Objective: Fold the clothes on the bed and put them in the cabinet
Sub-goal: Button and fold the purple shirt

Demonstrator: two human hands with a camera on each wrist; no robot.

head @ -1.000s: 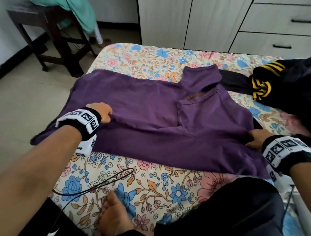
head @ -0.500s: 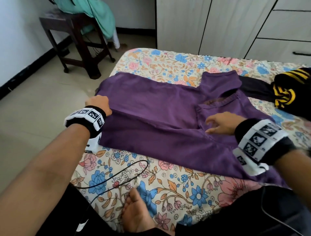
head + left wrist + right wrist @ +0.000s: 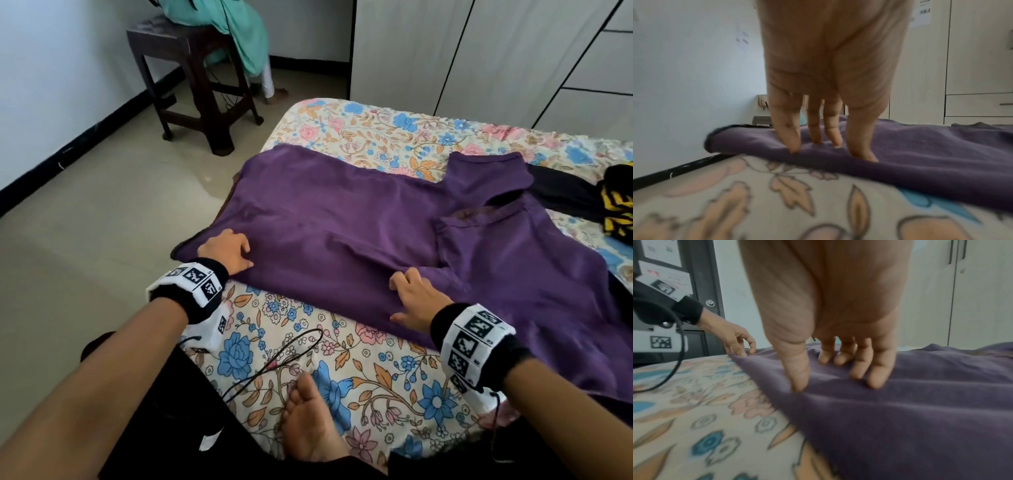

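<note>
On the purple kurta point(image 3: 376, 226), both grips rest spread, the right hand point(image 3: 416, 301) having come back to the near edge opposite the left hand point(image 3: 226, 250), ready to fold.

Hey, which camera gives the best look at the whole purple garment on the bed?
The head view: the purple garment lies spread across the floral bedsheet, neckline and sleeve visible. The left wrist view shows only its near edge under the left hand; the right wrist view shows only rumpled cloth under the right hand.
</note>
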